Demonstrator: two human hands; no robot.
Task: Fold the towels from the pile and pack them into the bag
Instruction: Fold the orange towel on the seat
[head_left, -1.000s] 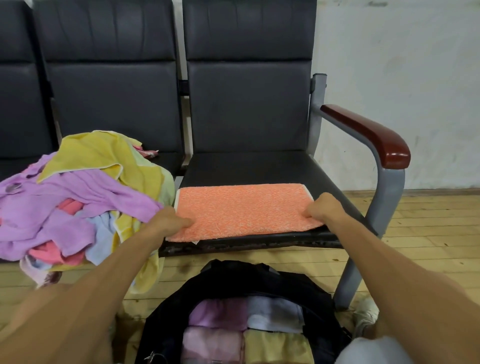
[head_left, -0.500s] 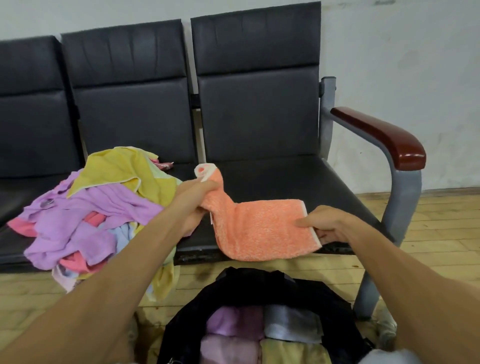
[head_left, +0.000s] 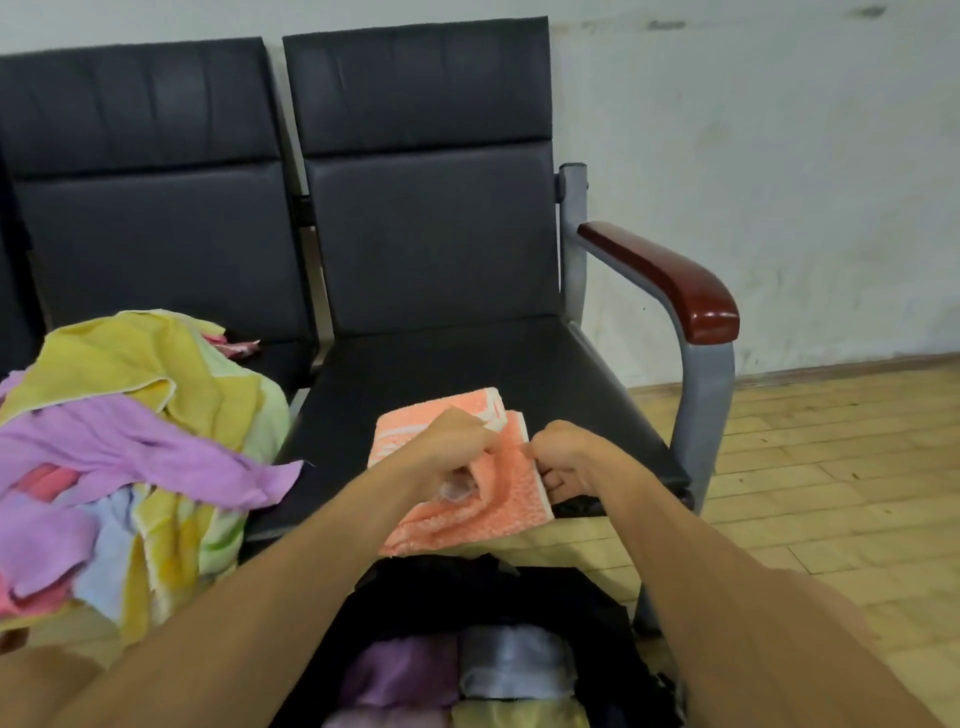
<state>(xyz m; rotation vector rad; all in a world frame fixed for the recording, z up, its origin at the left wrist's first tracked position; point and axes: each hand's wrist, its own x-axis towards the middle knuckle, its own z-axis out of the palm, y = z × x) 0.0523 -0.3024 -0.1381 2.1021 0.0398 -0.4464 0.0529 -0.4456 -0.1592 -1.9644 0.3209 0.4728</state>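
A: Where's the orange towel (head_left: 511, 501) rn?
B: Front of the right-hand seat surface (head_left: 457, 364), doubled over. The near edge hangs off the front, just above the bag (head_left: 431, 587).
A: Hands?
B: Both on it, close tog.: left hand (head_left: 451, 448) sits over the towel's middle, fingers curled, gripping the folded-over top layer. The right hand (head_left: 567, 457) is at its right edge w/ the white border, fingers curled under & pinching it. Knuckles nearly touch.
A: Pile?
B: The pile of towels (head_left: 130, 441) (yellow, lilac, pink, pale blue) is heaped on the next seat to the left, spilling over its front. Near the orange one, not touching.
A: Bag?
B: Black, open, low in front of the seat, btw the forearms. Inside, folded towels (head_left: 405, 675) side by side: lilac, grey-white, yellowish.
A: Else?
B: Red-brown armrest (head_left: 670, 280) at the seat's right side, well apart from both hands.
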